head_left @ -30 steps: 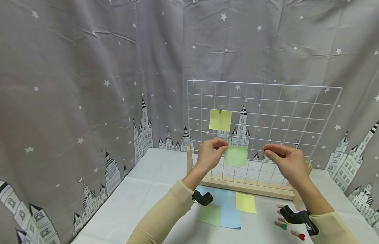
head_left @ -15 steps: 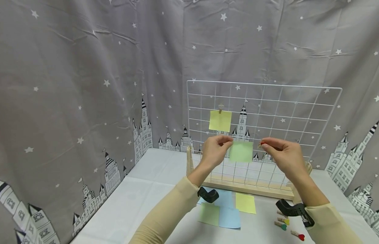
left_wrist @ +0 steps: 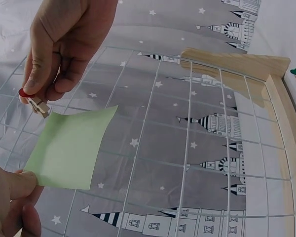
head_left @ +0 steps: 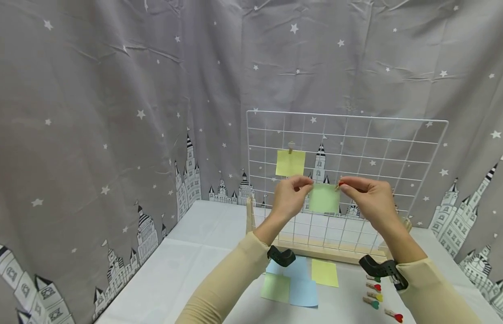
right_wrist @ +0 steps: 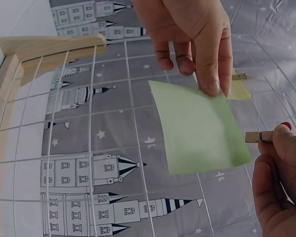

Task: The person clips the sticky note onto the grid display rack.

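My left hand [head_left: 289, 197] pinches a green sticky note [head_left: 325, 198] by its upper left corner, in front of the white wire grid [head_left: 381, 157]. Between thumb and index finger of my right hand [head_left: 373, 198] is a small wooden clothespin [right_wrist: 259, 137] with a red heart, just off the note's upper right corner. The left wrist view shows that clothespin [left_wrist: 38, 106] beside the corner, with a narrow gap. A yellow sticky note [head_left: 290, 163] hangs higher on the grid under another wooden clothespin [head_left: 291, 150].
On the white table [head_left: 186, 252] lie blue sheets [head_left: 303, 292], a green sheet [head_left: 275, 287] and a yellow sheet [head_left: 325, 272]. Several heart clothespins [head_left: 373, 302] lie at the right. The grid stands in a wooden base [head_left: 336, 253]. A grey curtain [head_left: 113, 90] hangs behind.
My left hand has raised the green note and shifted it right. My right hand has come left with the red-heart clothespin, which is now close to the note's corner.
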The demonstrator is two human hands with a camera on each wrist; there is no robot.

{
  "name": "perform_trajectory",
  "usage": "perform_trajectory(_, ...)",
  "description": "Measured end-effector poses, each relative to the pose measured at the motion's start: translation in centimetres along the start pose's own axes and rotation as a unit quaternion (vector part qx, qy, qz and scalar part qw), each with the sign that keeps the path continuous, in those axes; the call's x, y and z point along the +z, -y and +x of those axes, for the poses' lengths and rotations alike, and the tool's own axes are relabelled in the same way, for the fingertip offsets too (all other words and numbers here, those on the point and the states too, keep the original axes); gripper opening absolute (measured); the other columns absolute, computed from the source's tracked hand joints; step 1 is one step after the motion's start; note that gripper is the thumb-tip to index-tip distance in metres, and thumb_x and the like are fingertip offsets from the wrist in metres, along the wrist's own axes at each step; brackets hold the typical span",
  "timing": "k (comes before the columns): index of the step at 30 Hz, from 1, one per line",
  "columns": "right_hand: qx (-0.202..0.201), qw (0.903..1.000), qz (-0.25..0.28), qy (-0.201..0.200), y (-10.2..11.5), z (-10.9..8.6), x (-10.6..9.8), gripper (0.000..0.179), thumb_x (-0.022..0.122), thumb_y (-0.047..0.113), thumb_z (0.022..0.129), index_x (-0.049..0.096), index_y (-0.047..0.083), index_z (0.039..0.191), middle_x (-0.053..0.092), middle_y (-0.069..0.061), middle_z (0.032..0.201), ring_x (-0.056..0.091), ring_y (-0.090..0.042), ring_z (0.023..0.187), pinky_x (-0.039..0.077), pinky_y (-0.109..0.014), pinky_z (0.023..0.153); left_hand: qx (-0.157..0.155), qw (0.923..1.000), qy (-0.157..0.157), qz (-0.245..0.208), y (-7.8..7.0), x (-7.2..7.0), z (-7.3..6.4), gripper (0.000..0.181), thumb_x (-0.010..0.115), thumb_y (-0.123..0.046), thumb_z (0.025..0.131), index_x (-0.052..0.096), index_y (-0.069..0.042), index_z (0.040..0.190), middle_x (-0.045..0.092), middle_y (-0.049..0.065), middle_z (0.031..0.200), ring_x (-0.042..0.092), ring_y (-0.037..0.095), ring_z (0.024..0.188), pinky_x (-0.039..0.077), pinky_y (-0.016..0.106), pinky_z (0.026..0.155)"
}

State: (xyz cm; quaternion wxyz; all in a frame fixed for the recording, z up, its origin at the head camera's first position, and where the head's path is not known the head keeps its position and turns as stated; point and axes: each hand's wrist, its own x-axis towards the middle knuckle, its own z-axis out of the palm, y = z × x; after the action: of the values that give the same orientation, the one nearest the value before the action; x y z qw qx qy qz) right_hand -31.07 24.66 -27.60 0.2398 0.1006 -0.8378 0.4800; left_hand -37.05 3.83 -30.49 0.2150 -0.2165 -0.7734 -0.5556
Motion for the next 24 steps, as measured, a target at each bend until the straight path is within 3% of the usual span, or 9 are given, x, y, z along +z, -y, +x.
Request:
perform_trajectory(9, 0.009, 0.9998, 0.01, -0.013, 0.2, 1.0, -0.1, 0.035, 0.072, 0.032, 0.098, 0.075, 0.005, 0.12, 0.076, 0.015, 0.103, 0.066, 0.009, 0.094, 0.052, -0.011, 0.078, 0.003, 1.0, -0.002, 0.005, -0.5, 0.4, 0.9, 0.011, 0.072, -0.016, 0.097, 0.079, -0.012, 0.104, 0.079, -0.002, 0.101, 0.067, 0.008, 0.09, 0.052, 0.023, 0.081)
perform_trajectory(18, -0.01, 0.9995, 0.025, -0.018, 0.9, 2.3, -0.2, 0.034, 0.074, 0.028, 0.097, 0.075, 0.003, 0.119, 0.078, 0.013, 0.1, 0.067, 0.009, 0.091, 0.053, -0.011, 0.078, 0.003, 0.9999, -0.014, 0.006, -1.2, 0.5, 1.9, 0.01, 0.073, -0.015, 0.095, 0.08, -0.014, 0.102, 0.08, -0.002, 0.099, 0.062, 0.006, 0.08, 0.049, 0.021, 0.071)
perform_trajectory(23, -0.001, 0.9994, 0.032, -0.015, 1.1, 2.6, -0.1, 0.037, 0.074, 0.029, 0.097, 0.074, 0.0, 0.121, 0.078, 0.016, 0.099, 0.067, 0.007, 0.092, 0.054, -0.013, 0.075, 0.013, 0.9997, -0.017, 0.01, -1.4, 0.3, 2.3, 0.01, 0.073, -0.014, 0.095, 0.08, -0.014, 0.101, 0.08, -0.001, 0.099, 0.065, 0.007, 0.083, 0.05, 0.02, 0.072)
perform_trajectory(24, 0.002, 0.9993, 0.034, -0.015, 1.2, 2.7, -0.1, 0.038, 0.074, 0.029, 0.096, 0.074, 0.0, 0.121, 0.077, 0.018, 0.098, 0.067, 0.006, 0.09, 0.053, -0.014, 0.07, 0.015, 0.9997, -0.019, 0.012, -1.4, 0.3, 2.4, 0.01, 0.073, -0.014, 0.095, 0.08, -0.014, 0.101, 0.08, -0.001, 0.099, 0.066, 0.008, 0.084, 0.05, 0.02, 0.073)
